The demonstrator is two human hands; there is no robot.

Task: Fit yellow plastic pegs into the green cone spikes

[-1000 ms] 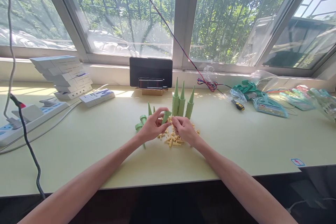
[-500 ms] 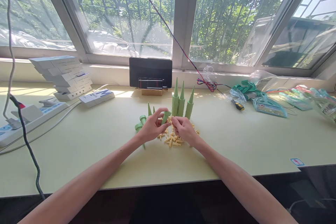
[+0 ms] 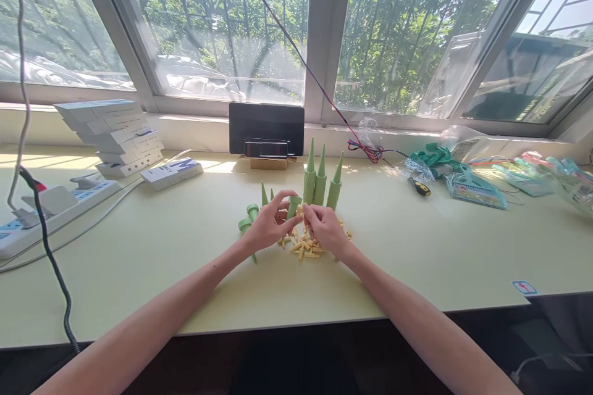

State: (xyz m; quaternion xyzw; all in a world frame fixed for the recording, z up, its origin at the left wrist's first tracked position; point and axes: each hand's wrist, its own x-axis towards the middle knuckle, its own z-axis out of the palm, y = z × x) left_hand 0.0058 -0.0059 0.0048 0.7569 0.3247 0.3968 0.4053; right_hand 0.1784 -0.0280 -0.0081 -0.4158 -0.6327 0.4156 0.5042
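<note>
Over the middle of a pale yellow table, my left hand (image 3: 267, 225) is closed around a short green tube piece (image 3: 292, 205). My right hand (image 3: 325, 227) pinches a small yellow peg against that piece's end. Below both hands lies a loose pile of yellow pegs (image 3: 306, 246). Three tall green pointed cones (image 3: 320, 181) stand upright just behind my hands. More green pieces (image 3: 248, 216) lie left of my left hand, partly hidden by it.
A black screen on a small stand (image 3: 266, 128) sits at the back by the window. A stack of white boxes (image 3: 115, 134) and a power strip (image 3: 50, 205) with cables are at the left. A screwdriver (image 3: 420, 187) and bagged green toys (image 3: 467, 182) lie at the right.
</note>
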